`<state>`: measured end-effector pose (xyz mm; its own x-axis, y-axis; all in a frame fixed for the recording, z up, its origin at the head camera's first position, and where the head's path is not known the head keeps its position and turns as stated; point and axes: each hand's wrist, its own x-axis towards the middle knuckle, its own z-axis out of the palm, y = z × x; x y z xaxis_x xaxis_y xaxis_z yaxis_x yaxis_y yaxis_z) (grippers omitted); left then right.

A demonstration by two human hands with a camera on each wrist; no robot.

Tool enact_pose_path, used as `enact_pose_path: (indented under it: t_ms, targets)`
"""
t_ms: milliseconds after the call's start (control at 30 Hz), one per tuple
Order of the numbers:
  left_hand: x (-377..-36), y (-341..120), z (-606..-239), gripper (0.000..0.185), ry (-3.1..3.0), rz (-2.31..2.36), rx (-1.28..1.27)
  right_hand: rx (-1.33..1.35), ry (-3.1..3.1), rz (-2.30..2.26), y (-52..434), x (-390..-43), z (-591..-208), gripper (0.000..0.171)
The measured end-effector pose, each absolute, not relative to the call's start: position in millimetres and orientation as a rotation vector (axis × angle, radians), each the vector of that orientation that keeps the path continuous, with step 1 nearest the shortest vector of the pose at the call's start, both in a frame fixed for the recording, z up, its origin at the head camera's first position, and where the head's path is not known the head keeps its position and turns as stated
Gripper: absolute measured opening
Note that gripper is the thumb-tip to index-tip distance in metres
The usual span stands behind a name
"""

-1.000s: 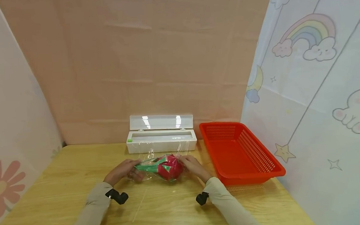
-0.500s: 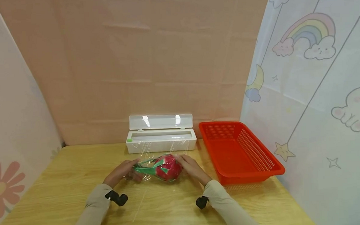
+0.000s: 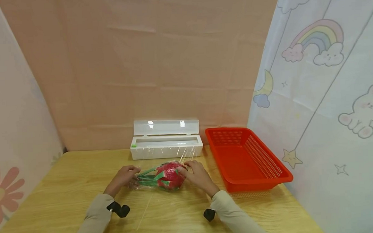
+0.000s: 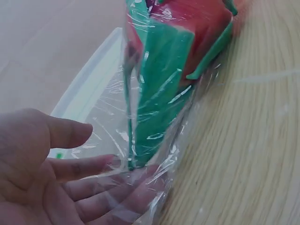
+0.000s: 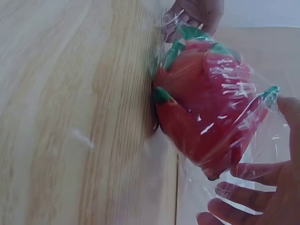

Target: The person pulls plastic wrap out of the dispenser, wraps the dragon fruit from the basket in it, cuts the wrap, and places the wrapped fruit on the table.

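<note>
A red dragon fruit (image 3: pixel 173 178) with long green leaf tips lies on its side, wrapped in clear cling film (image 4: pixel 161 187). My left hand (image 3: pixel 121 177) is at the leafy end; in the left wrist view its fingers lie straight under the film, thumb apart. At the round end is my right hand (image 3: pixel 197 175), its fingers spread along the film and its thumb (image 5: pixel 289 110) close to a green tip. Film strands stretch from the fruit toward the white cling film box (image 3: pixel 166 152), whose lid (image 3: pixel 165 126) stands raised.
A red plastic basket (image 3: pixel 258 181) stands to the right of the box, near the right wall. The wooden table (image 3: pixel 166 218) runs up to a tan backdrop (image 3: pixel 153 79). Patterned sheets hang on both sides.
The dragon fruit has come slightly nearer and turned a little. My left hand has moved slightly left, and my right thumb has come forward over the fruit's round end.
</note>
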<state>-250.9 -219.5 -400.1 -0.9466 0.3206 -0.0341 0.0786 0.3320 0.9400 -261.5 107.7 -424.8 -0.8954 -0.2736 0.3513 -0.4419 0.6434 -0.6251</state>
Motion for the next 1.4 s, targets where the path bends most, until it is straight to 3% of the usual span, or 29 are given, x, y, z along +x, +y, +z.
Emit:
enact_pose_path:
  t_ms: [167,367,700,1033,1400]
  targets:
    - [-271,-216,-427,0.036,2.672,1.515,0.045,0.552,-2.629,1.046,104,-257,-422,0.052]
    - [-270,-225,-422,0.030,2.710,1.537,0.089,0.541,-2.570,0.906,98,-252,-405,0.060]
    - [-285,-228,-412,0.019,3.122,1.466,0.270,0.545,-2.481,0.694,98,-268,-370,0.043]
    - [-315,-232,-409,0.028,3.211,1.478,0.369,0.726,-2.566,0.745,83,-299,-329,0.030]
    - [-333,-229,-416,0.044,3.120,1.603,0.357,0.715,-2.637,0.700,68,-318,-329,0.029]
